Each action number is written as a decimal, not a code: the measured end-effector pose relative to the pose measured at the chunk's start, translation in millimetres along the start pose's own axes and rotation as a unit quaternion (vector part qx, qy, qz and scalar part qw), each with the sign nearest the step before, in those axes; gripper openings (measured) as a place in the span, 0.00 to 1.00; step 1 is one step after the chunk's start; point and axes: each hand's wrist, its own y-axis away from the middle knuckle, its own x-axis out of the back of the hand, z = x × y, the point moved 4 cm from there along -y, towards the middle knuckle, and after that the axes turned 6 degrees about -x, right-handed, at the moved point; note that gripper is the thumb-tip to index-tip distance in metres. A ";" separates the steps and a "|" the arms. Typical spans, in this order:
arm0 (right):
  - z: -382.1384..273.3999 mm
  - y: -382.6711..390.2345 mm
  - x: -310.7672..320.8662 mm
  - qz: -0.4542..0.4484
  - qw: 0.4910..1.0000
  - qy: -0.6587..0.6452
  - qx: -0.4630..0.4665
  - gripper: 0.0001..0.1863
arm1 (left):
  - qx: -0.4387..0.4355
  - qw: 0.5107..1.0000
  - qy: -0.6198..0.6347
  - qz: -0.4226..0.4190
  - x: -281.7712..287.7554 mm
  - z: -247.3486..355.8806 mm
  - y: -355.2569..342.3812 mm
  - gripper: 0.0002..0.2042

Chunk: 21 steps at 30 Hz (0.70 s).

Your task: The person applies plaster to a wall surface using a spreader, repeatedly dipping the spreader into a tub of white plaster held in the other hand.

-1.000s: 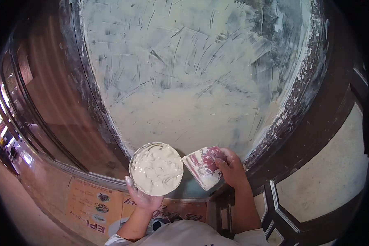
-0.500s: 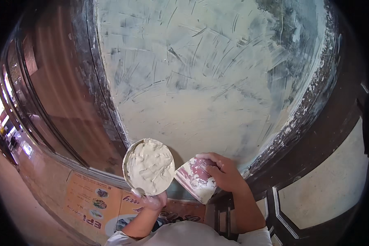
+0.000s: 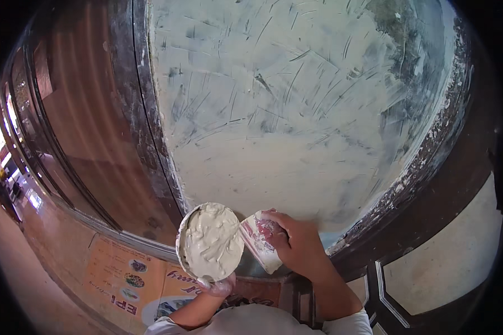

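Observation:
My left hand (image 3: 220, 287) supports a round container (image 3: 179, 254) from below, its fingers partly hidden under it. Thick cream putty (image 3: 213, 240) with a ridged surface fills the container. In my right hand (image 3: 297, 241) is a flat, reddish putty scraper (image 3: 261, 249), smeared with cream putty. Thumb and fingers close round its upper part, while its left corner meets or nearly meets the container's right rim. Both hands are low in front of a tall panel (image 3: 285, 111) coated in streaky pale putty.
Dark, putty-spattered frame strips (image 3: 425, 162) border the panel. Brown glossy panelling (image 3: 84, 117) stands on the left, dark woodwork with a pale inset (image 3: 441, 251) on the right. An orange printed banner (image 3: 117, 273) lies low at the left.
The container has shifted slightly right and down in the picture. My right hand has turned more over the scraper, and the scraper has moved slightly left. The panel appears farther right.

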 end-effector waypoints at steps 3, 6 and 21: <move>-5.5 -0.9 -2.1 0.023 0.999 0.025 0.013 0.23 | 0.009 1.000 0.003 -0.003 3.1 3.5 -3.7 0.46; -9.2 -2.4 -4.4 0.025 0.997 0.066 0.016 0.25 | 0.017 1.000 0.001 -0.005 8.5 7.3 -6.8 0.46; -18.9 -19.0 -2.6 0.093 0.990 0.049 0.094 0.26 | 0.127 0.991 0.039 -0.016 -4.0 32.5 -39.8 0.46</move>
